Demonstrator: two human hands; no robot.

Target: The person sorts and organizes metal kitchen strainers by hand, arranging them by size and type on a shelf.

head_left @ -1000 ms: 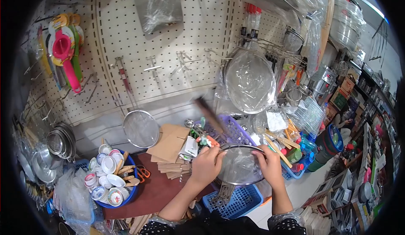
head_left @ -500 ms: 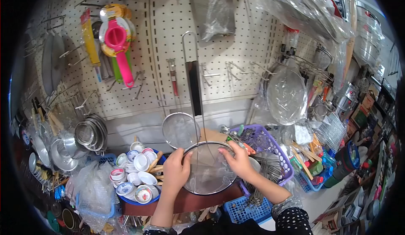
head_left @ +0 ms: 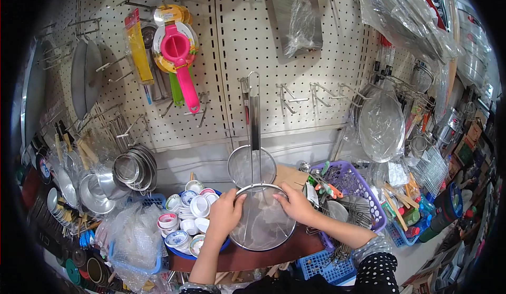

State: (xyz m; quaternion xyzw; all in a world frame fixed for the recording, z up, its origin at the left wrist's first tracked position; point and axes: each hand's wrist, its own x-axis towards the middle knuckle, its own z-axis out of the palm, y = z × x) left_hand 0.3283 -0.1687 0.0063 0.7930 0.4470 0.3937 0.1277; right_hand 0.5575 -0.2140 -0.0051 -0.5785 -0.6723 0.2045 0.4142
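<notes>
Both my hands grip the rim of a large round mesh strainer (head_left: 262,223), held over the reddish-brown table edge. Its long handle, with a black grip (head_left: 255,122), points up and away from me toward the wall. My left hand (head_left: 225,216) is closed on the upper left of the rim, thumb on the near side. On the upper right, my right hand (head_left: 296,205) pinches the same rim. A second, smaller mesh strainer (head_left: 240,168) shows just behind, near the wall, partly hidden by the held one.
Left of my hands, a blue basin holds small white bowls (head_left: 200,206). A purple basket (head_left: 375,204) of metal utensils stands right, above a blue basket (head_left: 327,266). Bubble wrap (head_left: 136,236) lies left. Pegboard (head_left: 337,46) hooks hold a pink squeezer (head_left: 176,49) and pans.
The view has turned left, so the wall goods appear farther right. The strainer's handle top sits lower in view and looks straighter. Both hands keep their hold on the rim.
</notes>
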